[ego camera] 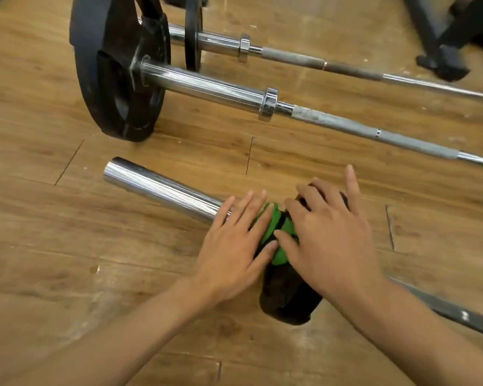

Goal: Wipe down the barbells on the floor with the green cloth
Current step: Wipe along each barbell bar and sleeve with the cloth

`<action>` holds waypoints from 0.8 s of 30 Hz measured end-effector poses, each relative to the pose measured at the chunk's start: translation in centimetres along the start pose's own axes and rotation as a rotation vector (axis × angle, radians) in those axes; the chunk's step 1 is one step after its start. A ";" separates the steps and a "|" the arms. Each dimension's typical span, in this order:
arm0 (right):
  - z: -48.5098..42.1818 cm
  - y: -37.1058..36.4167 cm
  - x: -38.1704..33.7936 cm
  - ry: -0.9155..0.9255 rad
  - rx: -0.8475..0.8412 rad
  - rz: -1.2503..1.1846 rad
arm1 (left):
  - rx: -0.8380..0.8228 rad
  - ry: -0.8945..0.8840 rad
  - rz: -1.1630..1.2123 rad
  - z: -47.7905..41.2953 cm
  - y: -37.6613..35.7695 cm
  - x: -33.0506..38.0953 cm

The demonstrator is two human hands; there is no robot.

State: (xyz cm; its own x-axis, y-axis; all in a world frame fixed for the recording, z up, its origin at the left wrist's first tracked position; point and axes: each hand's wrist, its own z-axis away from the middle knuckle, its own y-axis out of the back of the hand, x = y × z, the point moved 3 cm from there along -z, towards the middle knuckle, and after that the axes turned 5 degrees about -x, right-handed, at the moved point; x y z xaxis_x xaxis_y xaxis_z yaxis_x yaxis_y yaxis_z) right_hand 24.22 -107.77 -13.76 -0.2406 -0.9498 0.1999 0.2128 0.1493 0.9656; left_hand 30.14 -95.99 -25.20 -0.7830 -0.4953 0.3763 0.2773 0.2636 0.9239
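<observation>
We record the green cloth (273, 228) bunched on the nearest barbell (162, 188), at the point where its chrome sleeve meets a small black plate (287, 296). This bar lies flat on the wood floor (39, 246), with its bare sleeve end pointing up and left. The left hand (234, 246) rests with straight fingers on the sleeve, its fingertips touching the cloth. The right hand (326, 240) lies spread over the cloth and the plate's upper rim, index finger extended and thumb on the cloth. The two hands sit just beside each other, and neither closes around anything. Beyond them a second barbell (346, 123) carries a large black plate (115, 68) and a chrome collar (269, 103). A third barbell (290, 55) lies farther back. Raised marks on the large plate are not legible. A dark equipment base (444, 59) stands at upper right.
</observation>
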 end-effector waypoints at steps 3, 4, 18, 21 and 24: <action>1.2 -1.0 2.1 0.041 0.017 -0.167 | 0.012 -0.017 -0.003 -0.7 -0.2 0.5; 1.4 -1.3 2.2 0.044 0.028 -0.234 | 0.028 -0.025 0.007 -0.7 0.0 0.6; 1.6 -2.7 0.4 -0.235 0.226 -0.522 | 0.041 0.050 -0.155 -1.0 -0.9 1.3; 2.8 -3.4 -0.1 -0.212 0.371 -0.599 | 0.016 0.075 -0.271 -0.3 -0.2 0.2; 3.6 -3.7 -0.4 -0.223 0.444 -0.710 | 0.017 0.170 -0.212 -0.2 1.1 0.9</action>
State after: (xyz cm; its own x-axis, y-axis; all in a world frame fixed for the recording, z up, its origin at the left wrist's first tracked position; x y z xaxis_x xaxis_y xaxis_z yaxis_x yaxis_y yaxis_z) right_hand 20.14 -106.94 -16.82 -0.3666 -0.7894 -0.4923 -0.4368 -0.3212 0.8403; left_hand 29.87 -96.32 -23.87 -0.7173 -0.6726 0.1820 0.1064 0.1524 0.9826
